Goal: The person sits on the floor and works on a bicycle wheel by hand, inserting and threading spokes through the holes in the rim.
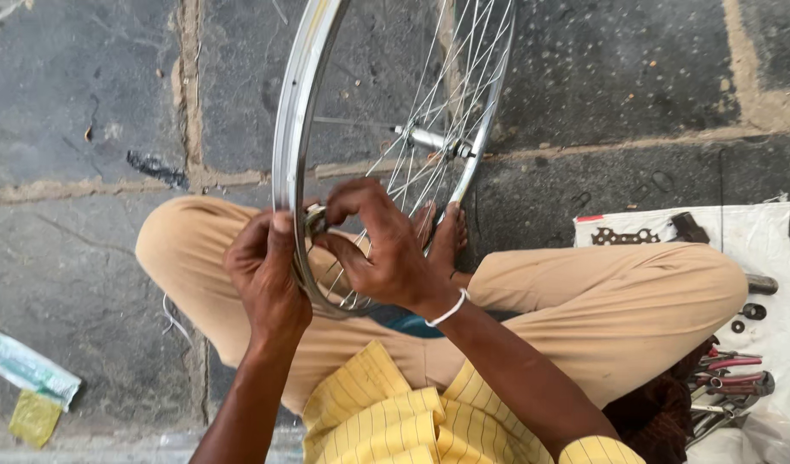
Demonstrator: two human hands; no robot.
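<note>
- Sitting cross-legged on the stone pavement (pixel 77 112), the person stood a bicycle wheel (pixel 293 129) upright between the knees, which steadied it.
- The left hand (pixel 264 275) was closed around the rim, bracing it.
- The right hand (pixel 379 249) pinched a small round tool (pixel 314 220) against the rim.
- Pliers (pixel 728 371) lay on a white sack (pixel 777 249) at the right.

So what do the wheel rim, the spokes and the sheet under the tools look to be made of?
The wheel rim looks like bright polished metal, steel or aluminium: it throws long silvery highlights. The spokes look like thin metal wire, shiny and straight. The white sheet seems to be woven plastic sacking or cloth: matt, creased, with a frayed edge; the weave is too small to tell.
</note>
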